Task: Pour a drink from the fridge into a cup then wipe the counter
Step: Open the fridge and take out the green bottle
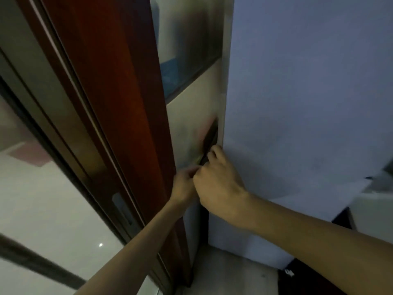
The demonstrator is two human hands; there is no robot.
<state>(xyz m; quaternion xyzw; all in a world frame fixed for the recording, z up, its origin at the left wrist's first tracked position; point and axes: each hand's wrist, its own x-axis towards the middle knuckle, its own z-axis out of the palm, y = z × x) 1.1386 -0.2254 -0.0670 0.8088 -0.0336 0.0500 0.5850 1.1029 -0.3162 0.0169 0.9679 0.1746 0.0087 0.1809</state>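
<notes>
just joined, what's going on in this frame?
A person is at the cream-fronted fridge door, which sits tight beside a red-brown wooden door frame. The right hand hooks its fingers into the dark recessed handle at the door's edge. The left hand is curled close beside it; whether it grips anything is unclear. No fridge interior shows, so the door looks not yet open. No drink or cup in view.
</notes>
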